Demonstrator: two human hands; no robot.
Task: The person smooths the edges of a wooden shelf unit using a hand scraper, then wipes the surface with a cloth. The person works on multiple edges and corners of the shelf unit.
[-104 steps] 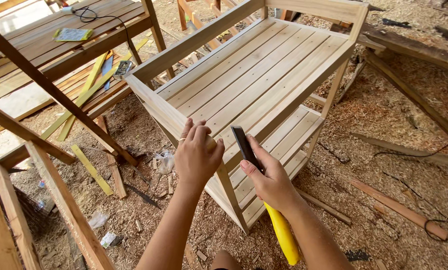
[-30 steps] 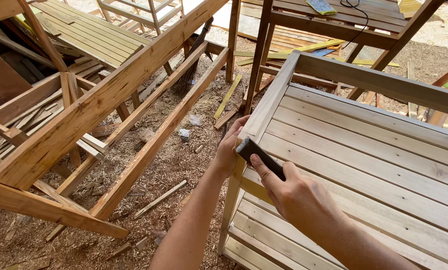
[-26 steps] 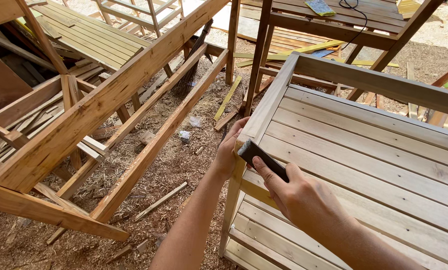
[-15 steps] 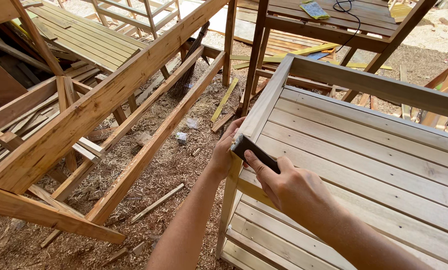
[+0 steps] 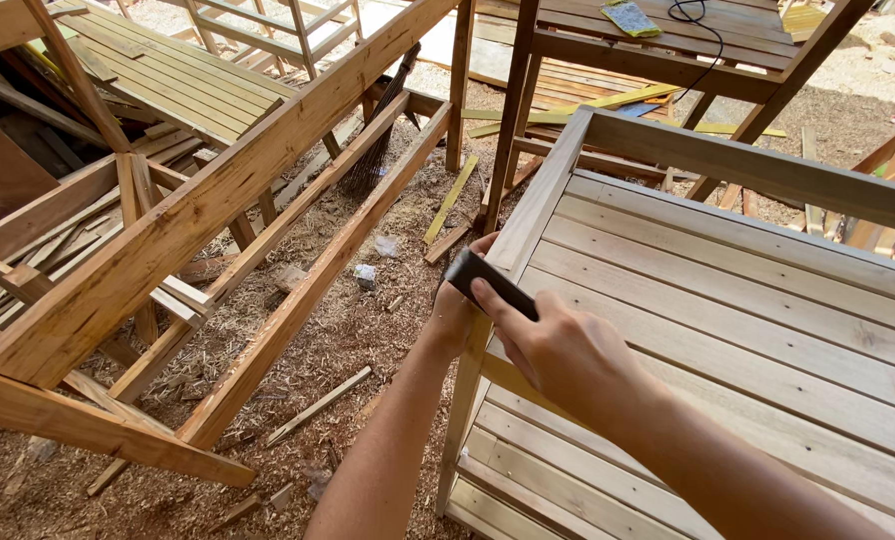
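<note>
The ground (image 5: 368, 330) is covered with sawdust and wood scraps under bright daylight. Slanted timber frames (image 5: 198, 220) are seen at left, and a dark slatted table (image 5: 668, 45) stands behind.

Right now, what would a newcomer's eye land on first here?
Centre frame, the right hand presses a dark flat tool onto the side rail of a pale slatted wooden table, with the left hand gripping that rail from outside. Left of them, a long timber frame slants over a sawdust-strewn floor.
</note>
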